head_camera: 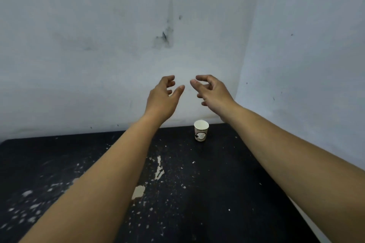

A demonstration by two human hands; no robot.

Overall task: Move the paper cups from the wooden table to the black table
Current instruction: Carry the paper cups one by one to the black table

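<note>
1. Paper cup (201, 133): one, upright, long axis vertical, open mouth up, printed side facing the camera; it stands on the black table (217, 183) near the far edge, close to the wall corner.
2. Left hand (161, 98): fingers spread and loosely curled, holding nothing, raised above the table.
3. Right hand (212, 90): fingers likewise curled apart, empty, above the cup and clear of it.
4. Tabletop: paint-flecked and chipped, bare around the cup.
5. Stained wall (118, 45) directly behind the far edge.
</note>
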